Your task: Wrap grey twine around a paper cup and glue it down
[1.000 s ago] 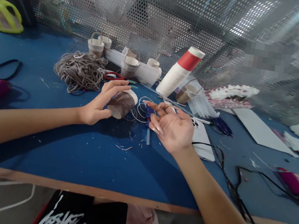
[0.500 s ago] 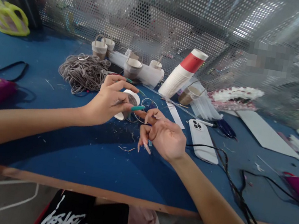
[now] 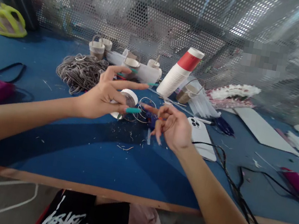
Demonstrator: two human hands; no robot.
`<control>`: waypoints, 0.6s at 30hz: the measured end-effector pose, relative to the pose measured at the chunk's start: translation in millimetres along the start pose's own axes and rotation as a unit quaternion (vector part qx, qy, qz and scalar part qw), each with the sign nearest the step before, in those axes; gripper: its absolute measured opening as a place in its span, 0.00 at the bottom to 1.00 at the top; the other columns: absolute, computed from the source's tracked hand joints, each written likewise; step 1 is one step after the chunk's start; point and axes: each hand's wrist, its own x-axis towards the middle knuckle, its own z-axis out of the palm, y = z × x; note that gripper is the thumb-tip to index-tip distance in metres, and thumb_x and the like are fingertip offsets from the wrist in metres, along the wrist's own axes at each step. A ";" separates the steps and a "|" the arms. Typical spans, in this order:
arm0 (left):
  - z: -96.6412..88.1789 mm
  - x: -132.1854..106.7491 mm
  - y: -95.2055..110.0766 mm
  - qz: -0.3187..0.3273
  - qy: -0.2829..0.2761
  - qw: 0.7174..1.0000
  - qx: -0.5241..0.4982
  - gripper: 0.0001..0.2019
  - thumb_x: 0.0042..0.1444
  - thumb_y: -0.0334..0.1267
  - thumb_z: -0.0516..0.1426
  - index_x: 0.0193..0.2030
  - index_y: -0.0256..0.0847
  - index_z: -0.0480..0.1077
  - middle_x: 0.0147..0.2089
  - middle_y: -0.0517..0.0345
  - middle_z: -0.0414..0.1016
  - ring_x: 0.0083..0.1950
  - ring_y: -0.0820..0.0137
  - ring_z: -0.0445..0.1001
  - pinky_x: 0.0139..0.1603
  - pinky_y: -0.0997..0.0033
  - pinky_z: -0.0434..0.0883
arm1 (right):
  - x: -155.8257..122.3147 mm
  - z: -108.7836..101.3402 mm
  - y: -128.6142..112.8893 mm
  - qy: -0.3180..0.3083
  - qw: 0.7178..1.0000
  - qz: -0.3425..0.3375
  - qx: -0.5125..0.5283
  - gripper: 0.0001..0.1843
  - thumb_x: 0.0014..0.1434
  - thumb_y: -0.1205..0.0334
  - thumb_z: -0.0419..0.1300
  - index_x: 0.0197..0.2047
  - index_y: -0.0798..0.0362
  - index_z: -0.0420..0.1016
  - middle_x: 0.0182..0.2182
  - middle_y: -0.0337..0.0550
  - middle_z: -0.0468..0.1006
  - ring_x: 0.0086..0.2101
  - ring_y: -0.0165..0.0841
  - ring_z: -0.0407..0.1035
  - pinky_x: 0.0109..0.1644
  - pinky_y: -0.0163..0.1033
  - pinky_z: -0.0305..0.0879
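My left hand [image 3: 106, 94] holds a small cord-wrapped paper cup [image 3: 126, 99] off the blue table [image 3: 87, 151], thumb and lower fingers around it, the other fingers stretched out. My right hand [image 3: 174, 128] hovers just right of the cup with fingers curled and the index finger pointing at the cup's mouth. Thin loops of cord [image 3: 145, 111] lie between the two hands. A blue glue gun [image 3: 152, 122] lies partly hidden under my right fingers.
A bundle of grey cord [image 3: 80, 70] lies at the back left, with several small finished cups [image 3: 97, 48] behind it. A stack of red-and-white paper cups [image 3: 181, 73] leans at centre back. A white phone [image 3: 201, 136] and black cables [image 3: 231, 173] lie to the right. Pink tools sit at both table ends.
My left hand picked the cup up from lying on the table and turned it. My right hand turned from palm-up and open to curled, then shifted right beside the cup.
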 end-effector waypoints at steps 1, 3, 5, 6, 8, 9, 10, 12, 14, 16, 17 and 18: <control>-4.4 1.7 -2.5 0.005 0.022 1.000 0.009 0.14 0.62 0.40 0.61 0.25 0.44 0.80 0.65 0.61 0.74 0.69 0.47 0.56 0.70 0.33 0.53 | 1.9 -6.4 -1.8 0.028 1.000 -0.011 -0.003 0.15 0.55 0.47 0.60 0.28 0.49 0.67 0.30 0.39 0.84 0.10 0.25 0.62 0.15 0.37 0.67; -12.6 6.0 -9.9 -0.014 0.078 0.997 0.025 0.15 0.65 0.42 0.58 0.28 0.45 0.80 0.63 0.60 0.76 0.67 0.50 0.60 0.69 0.38 0.57 | 5.3 -17.2 -4.7 0.061 0.998 -0.026 -0.002 0.15 0.55 0.47 0.60 0.27 0.49 0.67 0.35 0.42 0.85 0.12 0.25 0.62 0.16 0.37 0.67; -18.9 10.0 -19.9 -0.043 0.103 0.992 0.053 0.18 0.68 0.43 0.53 0.31 0.46 0.80 0.59 0.59 0.79 0.64 0.55 0.64 0.67 0.45 0.61 | 7.7 -23.1 -5.7 0.070 0.997 -0.032 0.008 0.15 0.55 0.47 0.59 0.26 0.49 0.66 0.36 0.44 0.86 0.17 0.28 0.68 0.20 0.39 0.71; -21.2 11.4 -25.4 -0.056 0.118 0.989 0.069 0.19 0.68 0.43 0.52 0.31 0.46 0.80 0.55 0.56 0.81 0.60 0.56 0.67 0.64 0.48 0.64 | 8.5 -23.9 -5.3 0.072 0.997 -0.029 0.014 0.15 0.55 0.47 0.59 0.26 0.49 0.67 0.37 0.45 0.86 0.20 0.31 0.71 0.24 0.40 0.73; -24.7 12.6 -35.8 -0.099 0.120 0.982 0.106 0.20 0.67 0.46 0.50 0.30 0.45 0.78 0.43 0.51 0.83 0.50 0.58 0.73 0.54 0.54 0.68 | 9.4 -22.6 -3.5 0.080 0.996 -0.018 0.028 0.14 0.56 0.49 0.58 0.27 0.49 0.68 0.39 0.47 0.86 0.28 0.35 0.77 0.32 0.44 0.77; -26.0 12.5 -39.9 -0.128 0.121 0.976 0.129 0.21 0.67 0.48 0.50 0.28 0.45 0.77 0.34 0.50 0.81 0.42 0.60 0.73 0.46 0.57 0.67 | 9.5 -21.1 -2.5 0.086 0.996 -0.013 0.035 0.13 0.56 0.50 0.58 0.28 0.50 0.69 0.40 0.47 0.86 0.32 0.37 0.79 0.37 0.46 0.78; -27.1 12.1 -43.1 -0.164 0.104 0.969 0.153 0.21 0.66 0.48 0.49 0.27 0.45 0.75 0.29 0.52 0.77 0.35 0.63 0.72 0.41 0.59 0.65 | 9.4 -19.5 -1.5 0.094 0.995 -0.010 0.044 0.12 0.56 0.51 0.58 0.28 0.50 0.69 0.41 0.48 0.86 0.35 0.38 0.80 0.41 0.47 0.79; -28.3 11.1 -45.9 -0.210 0.081 0.952 0.206 0.24 0.66 0.51 0.48 0.21 0.44 0.69 0.20 0.57 0.64 0.28 0.67 0.67 0.36 0.63 0.61 | 9.1 -16.6 -0.2 0.106 0.993 -0.008 0.060 0.11 0.57 0.52 0.57 0.29 0.50 0.70 0.42 0.50 0.86 0.40 0.40 0.81 0.49 0.50 0.78; -28.0 10.1 -44.6 -0.235 0.044 0.934 0.266 0.25 0.67 0.51 0.46 0.20 0.43 0.64 0.19 0.61 0.54 0.29 0.69 0.66 0.36 0.67 0.60 | 8.8 -14.8 0.5 0.110 0.991 -0.010 0.072 0.11 0.57 0.53 0.57 0.29 0.51 0.70 0.42 0.52 0.86 0.45 0.42 0.80 0.56 0.52 0.75; -26.1 9.5 -41.6 -0.246 0.005 0.919 0.307 0.21 0.67 0.45 0.46 0.26 0.40 0.68 0.21 0.61 0.55 0.32 0.68 0.67 0.39 0.67 0.62 | 8.5 -14.0 1.0 0.106 0.991 -0.013 0.082 0.10 0.57 0.53 0.57 0.30 0.51 0.70 0.43 0.53 0.86 0.49 0.44 0.79 0.61 0.54 0.71; -24.8 9.2 -40.4 -0.247 -0.011 0.916 0.316 0.17 0.67 0.42 0.47 0.32 0.38 0.71 0.24 0.60 0.60 0.35 0.66 0.69 0.40 0.66 0.63 | 8.3 -13.7 1.2 0.101 0.991 -0.014 0.087 0.10 0.57 0.53 0.57 0.30 0.51 0.70 0.44 0.54 0.85 0.50 0.44 0.79 0.63 0.55 0.69; -23.4 9.0 -39.7 -0.243 -0.024 0.916 0.318 0.13 0.66 0.39 0.48 0.40 0.37 0.72 0.29 0.56 0.67 0.38 0.64 0.70 0.42 0.64 0.64 | 8.0 -13.3 1.4 0.096 0.991 -0.015 0.092 0.10 0.57 0.53 0.58 0.31 0.51 0.70 0.44 0.54 0.85 0.51 0.44 0.78 0.65 0.56 0.68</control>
